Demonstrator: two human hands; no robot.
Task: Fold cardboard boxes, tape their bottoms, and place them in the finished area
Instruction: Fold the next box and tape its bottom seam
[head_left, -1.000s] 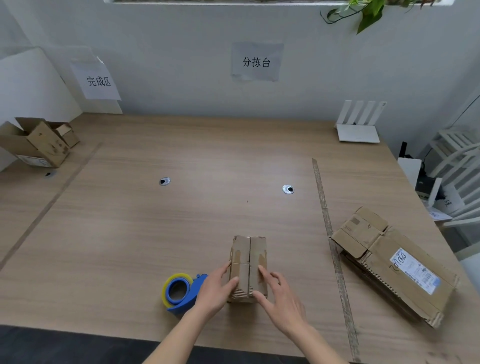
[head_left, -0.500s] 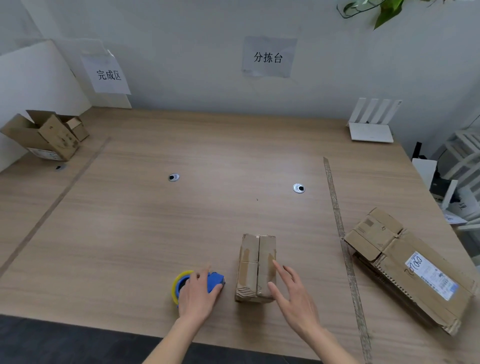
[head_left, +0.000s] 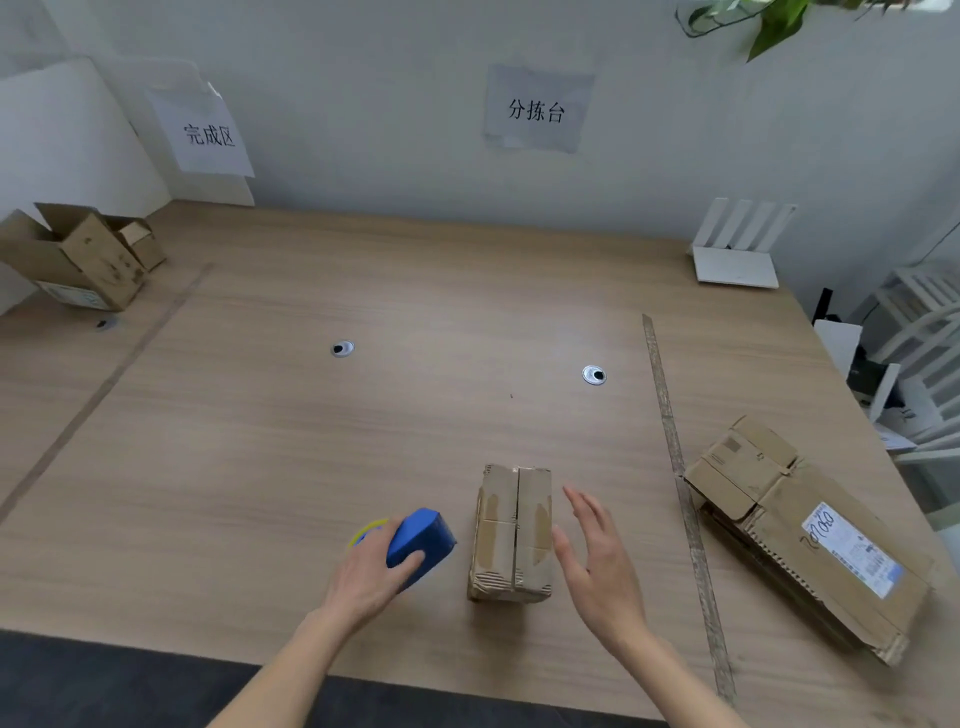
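Nearest the camera, the folded box (head_left: 511, 535) stands on the tabletop (head_left: 260, 467) with its 2 bottom flaps closed and facing up; it serves as the landmark here. Just left of it, the left hand (head_left: 371, 577) has its grip wrapped around the blue tape dispenser (head_left: 418, 540), a yellow roll showing behind the fingers. Just right of the box, the right hand (head_left: 597, 566) hovers with its grip wide, fingers straight, holding nothing. Farther right lies a stack of flattened cartons (head_left: 800, 530). Far left and beyond the box, 2 open boxes (head_left: 78, 254) sit under a paper sign (head_left: 208, 135).
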